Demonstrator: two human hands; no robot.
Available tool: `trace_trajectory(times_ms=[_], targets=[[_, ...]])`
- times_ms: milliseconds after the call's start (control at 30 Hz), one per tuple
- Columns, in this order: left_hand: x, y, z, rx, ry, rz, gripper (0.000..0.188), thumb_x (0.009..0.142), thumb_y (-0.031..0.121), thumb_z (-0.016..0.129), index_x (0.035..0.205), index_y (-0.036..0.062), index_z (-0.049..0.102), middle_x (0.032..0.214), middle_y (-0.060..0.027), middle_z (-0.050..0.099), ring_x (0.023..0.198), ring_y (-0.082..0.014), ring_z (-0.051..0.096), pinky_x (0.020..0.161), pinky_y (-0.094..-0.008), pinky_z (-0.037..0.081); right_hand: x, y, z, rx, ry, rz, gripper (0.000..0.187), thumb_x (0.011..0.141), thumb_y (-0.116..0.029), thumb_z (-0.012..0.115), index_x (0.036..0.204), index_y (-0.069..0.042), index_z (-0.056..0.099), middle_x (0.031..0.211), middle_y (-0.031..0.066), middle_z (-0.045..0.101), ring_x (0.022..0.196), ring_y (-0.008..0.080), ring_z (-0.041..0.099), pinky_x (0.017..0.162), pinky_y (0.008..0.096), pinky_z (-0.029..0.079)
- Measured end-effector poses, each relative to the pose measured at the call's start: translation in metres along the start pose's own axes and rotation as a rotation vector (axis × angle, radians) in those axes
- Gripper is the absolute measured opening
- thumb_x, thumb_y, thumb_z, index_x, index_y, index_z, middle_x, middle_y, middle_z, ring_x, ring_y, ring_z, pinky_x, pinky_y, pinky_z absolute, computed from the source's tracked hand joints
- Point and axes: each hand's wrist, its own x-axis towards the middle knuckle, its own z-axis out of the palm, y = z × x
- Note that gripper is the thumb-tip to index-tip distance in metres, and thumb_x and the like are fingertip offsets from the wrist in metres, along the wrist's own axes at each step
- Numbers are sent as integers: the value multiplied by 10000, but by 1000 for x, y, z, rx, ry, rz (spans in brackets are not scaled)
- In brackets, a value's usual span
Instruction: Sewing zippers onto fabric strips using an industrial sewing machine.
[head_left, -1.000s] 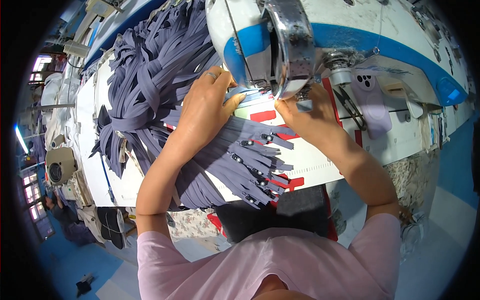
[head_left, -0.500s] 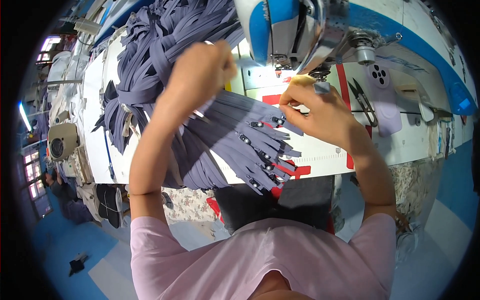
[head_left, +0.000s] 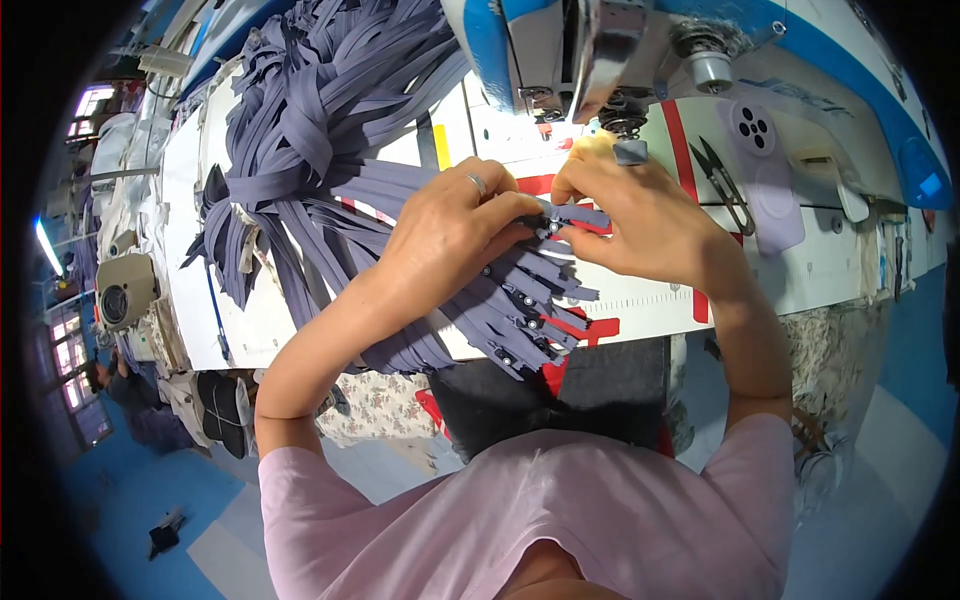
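Nearest: a fan of loose zipper strips [head_left: 525, 297] on the white table [head_left: 765, 290], cut ends pointing right and toward the wearer.

Next out: the held zipper strip [head_left: 590, 215], grey-violet, between the two hands, over the fan's far side. Left hand [head_left: 450, 225]: thumb and fingers pinched together on the strip beside its slider [head_left: 554, 228]. Right hand [head_left: 645, 215]: narrow, thumb and forefinger about the same end; firmness of grip, cannot tell.

Handling (judgement): pinch close to the slider, keep both tapes flat with ends even, guard against the slider running off.

Orientation: visible long axis nearly crosswise, short free end pointing right.

Farthest: sewing machine [head_left: 490, 50], beyond both hands
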Motion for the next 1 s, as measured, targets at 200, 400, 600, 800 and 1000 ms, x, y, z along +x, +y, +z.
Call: trace_trajectory(times_ms=[200,400,600,800,1000], targets=[[6,3,4,-19,-18,5,235,770,-5,735,983,61,660,960,-75,620,753,-288,644,654,-375,535,2,-2,-5,122,-27,89,142,883,-146,699,952,-52,618,854,140,677,765,341,674,697,441,511],[10,-1,0,-61,-84,13,224,782,15,707,971,53,593,936,-89,585,773,-297,652,635,-401,524,3,-3,-5,112,-26,110,107,922,-131,657,995,-55,643,878,138,679,771,312,675,698,411,514],[6,-5,-9,-288,-6,-152,203,828,2,690,1003,32,590,880,-96,627,785,-229,693,695,-336,548,8,-7,5,310,-12,48,143,970,-144,639,1008,-9,612,1012,103,621,873,287,629,751,366,497],[6,0,-3,-462,186,-252,164,891,-8,677,1032,-28,597,890,-94,688,773,-152,700,718,-270,545,13,-6,15,248,87,91,146,969,-131,641,1009,-8,572,968,89,599,910,275,617,748,365,501],[4,-9,8,-788,162,-402,126,973,33,646,1066,-25,583,981,-91,715,907,-129,707,786,-270,547,10,-16,9,150,128,81,221,920,-155,700,1053,-41,565,980,92,624,955,269,638,760,375,524]])
